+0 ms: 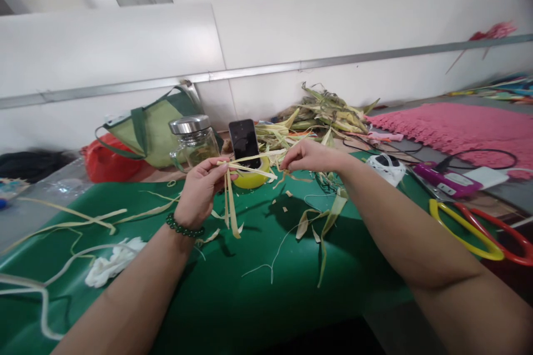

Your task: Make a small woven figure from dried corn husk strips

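Observation:
My left hand (204,186), with a green bead bracelet (185,228) at its wrist, pinches several pale corn husk strips (231,205) that cross at the fingertips. Some strips hang down from there; others reach right toward my other hand. My right hand (306,156) is closed with its fingertips together on the far end of a husk strip, partly hidden by the fingers. Both hands are raised above a green mat (245,310). Behind them a phone (244,141) leans upright by a yellow tape roll (252,178).
A glass jar (195,147) and green bag (154,127) stand back left. Dried husks (328,111) are heaped at the back. Right lie scissors (470,233), a purple device (445,180) with cables and pink cloth (466,127). Crumpled tissue (114,263) lies left; husk scraps (328,222) lie on the mat.

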The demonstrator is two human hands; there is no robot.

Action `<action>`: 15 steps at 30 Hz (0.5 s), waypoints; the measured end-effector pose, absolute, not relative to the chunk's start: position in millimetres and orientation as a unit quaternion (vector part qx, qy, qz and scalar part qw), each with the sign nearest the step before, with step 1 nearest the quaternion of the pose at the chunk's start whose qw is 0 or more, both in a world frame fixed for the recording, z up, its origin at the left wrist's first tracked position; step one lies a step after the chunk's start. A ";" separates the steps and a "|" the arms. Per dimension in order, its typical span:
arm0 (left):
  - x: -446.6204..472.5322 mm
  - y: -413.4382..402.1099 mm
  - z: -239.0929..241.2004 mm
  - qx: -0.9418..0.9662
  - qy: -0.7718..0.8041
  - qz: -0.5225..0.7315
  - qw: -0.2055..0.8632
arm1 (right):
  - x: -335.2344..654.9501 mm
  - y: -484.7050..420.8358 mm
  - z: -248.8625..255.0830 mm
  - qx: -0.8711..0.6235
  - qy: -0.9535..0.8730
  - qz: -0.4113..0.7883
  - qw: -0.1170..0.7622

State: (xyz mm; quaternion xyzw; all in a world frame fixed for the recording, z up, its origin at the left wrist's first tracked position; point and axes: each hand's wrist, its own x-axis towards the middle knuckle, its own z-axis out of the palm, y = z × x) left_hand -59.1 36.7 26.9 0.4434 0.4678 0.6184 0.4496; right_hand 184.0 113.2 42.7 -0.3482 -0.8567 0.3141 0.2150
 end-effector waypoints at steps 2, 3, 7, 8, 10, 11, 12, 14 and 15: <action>-59.2 36.7 26.8 0.445 0.468 0.618 0.449 | 183.4 113.1 41.8 -0.350 -0.854 0.325 0.206; -59.1 36.7 26.7 0.446 0.468 0.617 0.449 | 183.0 113.1 41.3 -0.352 -0.852 0.331 0.202; -58.7 36.6 27.1 0.446 0.468 0.617 0.449 | 181.5 114.7 38.6 -0.361 -0.851 0.332 0.190; -58.5 36.4 27.4 0.444 0.469 0.617 0.450 | 181.4 115.5 37.9 -0.364 -0.853 0.325 0.186; -58.0 35.9 28.1 0.441 0.470 0.618 0.450 | 181.5 117.3 36.5 -0.370 -0.858 0.311 0.174; -57.6 35.6 28.5 0.440 0.470 0.618 0.451 | 181.6 118.1 36.1 -0.373 -0.861 0.303 0.169; -57.3 35.2 28.9 0.439 0.470 0.618 0.453 | 181.5 118.8 35.7 -0.375 -0.864 0.295 0.163; -56.6 34.2 29.6 0.440 0.468 0.617 0.455 | 180.9 119.7 35.0 -0.379 -0.870 0.276 0.153; -56.3 33.7 29.8 0.440 0.467 0.616 0.457 | 180.3 120.0 34.6 -0.382 -0.873 0.265 0.147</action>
